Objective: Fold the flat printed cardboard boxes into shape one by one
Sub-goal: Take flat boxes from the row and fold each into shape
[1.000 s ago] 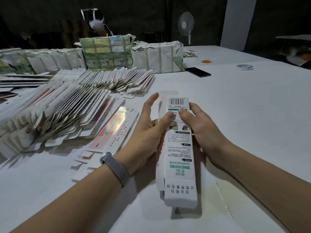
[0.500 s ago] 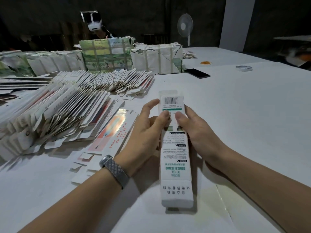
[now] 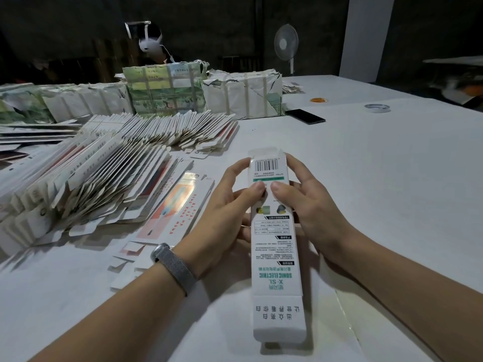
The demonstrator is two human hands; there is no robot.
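A long white printed box (image 3: 275, 257) with a barcode and green lettering is held above the table, lengthwise away from me. My left hand (image 3: 222, 212) grips its far part from the left, thumb on the printed top face, fingers along the side. My right hand (image 3: 305, 205) grips it from the right, thumb beside the left thumb, fingers wrapped round the far edge. The far end flap (image 3: 264, 152) stands up above the barcode. Fanned stacks of flat printed boxes (image 3: 91, 178) lie on the table to the left.
Wrapped bundles (image 3: 164, 90) stand at the back of the white table (image 3: 379, 178). A black phone (image 3: 305, 116), a tape roll (image 3: 377, 108) and an orange ring (image 3: 318, 100) lie far right. A fan (image 3: 286, 45) stands behind. Loose flat boxes (image 3: 177, 205) lie beside my left wrist.
Both hands have slid up the box toward its far end, and the box has straightened and squared up. My thumbs now sit just below the barcode.
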